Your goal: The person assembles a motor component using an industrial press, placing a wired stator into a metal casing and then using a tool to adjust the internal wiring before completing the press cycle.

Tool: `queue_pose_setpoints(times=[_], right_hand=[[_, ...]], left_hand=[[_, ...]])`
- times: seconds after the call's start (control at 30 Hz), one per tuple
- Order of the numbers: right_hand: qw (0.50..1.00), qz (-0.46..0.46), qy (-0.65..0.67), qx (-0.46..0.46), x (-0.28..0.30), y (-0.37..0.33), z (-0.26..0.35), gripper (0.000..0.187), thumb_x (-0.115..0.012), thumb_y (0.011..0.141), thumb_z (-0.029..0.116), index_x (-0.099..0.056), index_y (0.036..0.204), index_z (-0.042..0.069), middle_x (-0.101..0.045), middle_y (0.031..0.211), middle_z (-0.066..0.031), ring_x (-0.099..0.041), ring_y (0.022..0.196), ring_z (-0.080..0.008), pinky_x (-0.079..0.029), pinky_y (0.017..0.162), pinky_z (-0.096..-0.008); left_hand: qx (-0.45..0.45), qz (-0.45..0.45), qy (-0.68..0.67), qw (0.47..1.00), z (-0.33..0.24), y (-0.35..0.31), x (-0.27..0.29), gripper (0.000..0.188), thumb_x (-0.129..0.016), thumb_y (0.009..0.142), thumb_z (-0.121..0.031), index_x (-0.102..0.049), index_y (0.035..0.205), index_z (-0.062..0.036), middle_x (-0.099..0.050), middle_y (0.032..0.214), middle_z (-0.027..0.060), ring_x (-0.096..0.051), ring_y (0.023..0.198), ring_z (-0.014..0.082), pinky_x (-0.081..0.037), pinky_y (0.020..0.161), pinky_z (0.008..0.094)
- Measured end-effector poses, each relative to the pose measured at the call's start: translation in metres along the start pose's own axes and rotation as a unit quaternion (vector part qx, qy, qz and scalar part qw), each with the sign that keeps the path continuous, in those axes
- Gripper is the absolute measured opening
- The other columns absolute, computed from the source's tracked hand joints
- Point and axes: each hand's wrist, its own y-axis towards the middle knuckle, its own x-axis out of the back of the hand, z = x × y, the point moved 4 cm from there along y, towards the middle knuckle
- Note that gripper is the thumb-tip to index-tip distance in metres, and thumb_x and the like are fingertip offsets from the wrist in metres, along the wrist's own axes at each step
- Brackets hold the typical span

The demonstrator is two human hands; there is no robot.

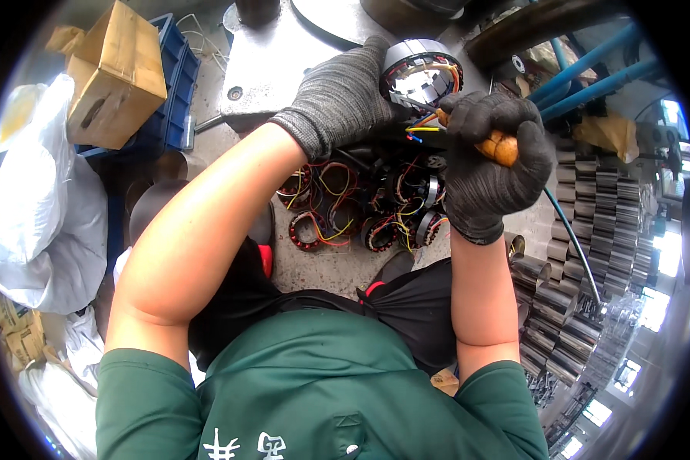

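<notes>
My left hand (341,100), in a dark grey knitted glove, is wrapped round the side of a motor stator (423,47). This is a silvery ring with windings inside and coloured wires (422,130) trailing from its near edge. In my gloved right hand (500,157) is a tool with an orange-brown wooden handle (501,149). Its thin shaft points left toward the stator's near rim; the exact tip is hard to make out. On the floor below my hands lie several more stators (307,230) with red and yellow wires.
A pale metal machine base (264,73) stands ahead. To the left are a cardboard box (119,84), a blue crate (178,84) and white sacks (46,207). Stacked metal cylinders (583,230) line the right, with blue pipes (598,73) above and a thin hose (571,230) crossing.
</notes>
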Motion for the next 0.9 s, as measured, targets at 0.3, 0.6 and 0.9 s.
queue_pose_setpoints(times=[0.3,0.6,0.9], right_hand=[[1.0,0.0,-0.002,0.009,0.009,-0.002,-0.004,0.034,-0.047,0.1,0.036,-0.062,0.098,0.006,-0.06,0.078,-0.0109,-0.058,0.074,-0.0269,-0.05,0.089,-0.0503],[0.998,-0.042,0.034,0.009,0.017,-0.005,-0.02,0.029,-0.049,0.098,0.027,-0.061,0.098,0.001,-0.064,0.077,-0.0148,-0.064,0.074,-0.0288,-0.053,0.091,-0.0522],[0.999,0.005,0.005,0.043,0.026,0.002,0.018,0.032,-0.054,0.101,0.031,-0.065,0.1,0.002,-0.066,0.079,-0.0145,-0.065,0.08,-0.0303,-0.051,0.098,-0.0544]], left_hand=[[0.023,0.024,0.0,0.999,-0.006,-0.001,0.005,0.087,-0.091,0.07,-0.054,-0.054,0.127,0.0005,-0.074,0.11,0.0249,-0.074,0.105,0.0387,-0.059,0.092,0.0454],[0.034,0.037,-0.007,0.999,-0.006,-0.001,0.005,0.087,-0.088,0.073,-0.053,-0.054,0.129,0.0038,-0.074,0.111,0.0269,-0.073,0.108,0.0396,-0.057,0.097,0.047],[-0.028,-0.006,-0.018,0.999,-0.009,-0.006,0.025,0.081,-0.084,0.082,-0.045,-0.049,0.141,-0.0014,-0.074,0.114,0.0244,-0.073,0.109,0.0383,-0.056,0.099,0.0458]])
